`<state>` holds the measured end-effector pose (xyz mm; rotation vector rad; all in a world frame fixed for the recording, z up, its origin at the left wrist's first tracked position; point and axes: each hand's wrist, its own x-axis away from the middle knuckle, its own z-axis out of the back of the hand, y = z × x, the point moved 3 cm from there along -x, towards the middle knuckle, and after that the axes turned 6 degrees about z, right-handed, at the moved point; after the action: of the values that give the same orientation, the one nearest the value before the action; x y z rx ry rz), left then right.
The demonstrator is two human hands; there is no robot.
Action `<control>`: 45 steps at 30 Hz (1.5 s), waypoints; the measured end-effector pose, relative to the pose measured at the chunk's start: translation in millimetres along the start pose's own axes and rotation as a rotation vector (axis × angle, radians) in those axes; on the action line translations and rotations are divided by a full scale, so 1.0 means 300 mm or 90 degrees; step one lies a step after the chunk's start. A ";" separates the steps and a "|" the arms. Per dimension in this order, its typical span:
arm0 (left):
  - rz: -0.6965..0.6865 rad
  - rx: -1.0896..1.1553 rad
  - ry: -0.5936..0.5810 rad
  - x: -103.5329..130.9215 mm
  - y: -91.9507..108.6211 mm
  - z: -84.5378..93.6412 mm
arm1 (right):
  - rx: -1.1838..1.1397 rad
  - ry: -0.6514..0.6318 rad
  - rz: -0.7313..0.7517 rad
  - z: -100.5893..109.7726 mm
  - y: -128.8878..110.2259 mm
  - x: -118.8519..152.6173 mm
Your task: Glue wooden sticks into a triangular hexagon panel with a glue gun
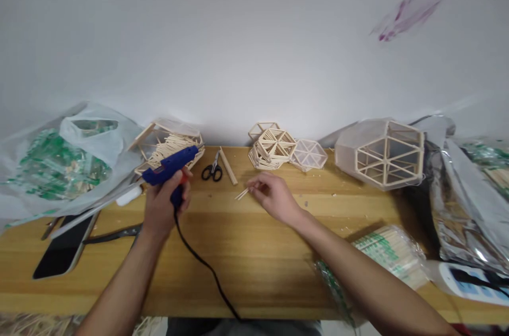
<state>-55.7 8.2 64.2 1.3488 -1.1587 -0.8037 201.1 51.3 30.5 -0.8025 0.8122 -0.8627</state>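
Note:
My left hand (163,209) is wrapped round the grip of a blue hot glue gun (170,164), whose nozzle points up and right, a clear glue stick out of its back. Its black cord (207,266) runs down over the table's front edge. In my right hand (272,195) are short thin wooden sticks (241,194), pinched at the fingertips over the tabletop. Black-handled scissors (212,169) and a few longer sticks (228,166) lie between my hands. Behind my right hand sit stacked hexagonal stick frames (274,146) and a white-covered hexagon (309,154).
A white-covered hexagonal lantern frame (382,153) lies on its side at right. Behind the glue gun is a frame full of sticks (173,146). Plastic bags (99,137), a phone (63,246), packed sticks (392,254) and a power strip (469,282) surround the wooden table (254,272).

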 end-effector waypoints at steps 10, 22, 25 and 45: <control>0.024 -0.083 0.009 0.019 0.062 0.135 | 0.075 -0.035 0.018 -0.024 0.021 0.005; 0.025 -0.182 -0.070 -0.034 -0.176 -0.095 | 0.148 -0.070 0.031 -0.023 0.038 0.008; -0.013 -0.251 -0.057 -0.037 -0.194 -0.057 | 0.160 -0.078 0.008 -0.023 0.035 0.007; -0.118 -0.354 0.014 -0.037 -0.138 -0.045 | 0.181 -0.084 -0.001 -0.025 0.027 0.017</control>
<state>-38.5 18.4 23.8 0.9998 -0.7191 -1.1416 199.5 48.3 18.9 -0.6013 0.5582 -0.8931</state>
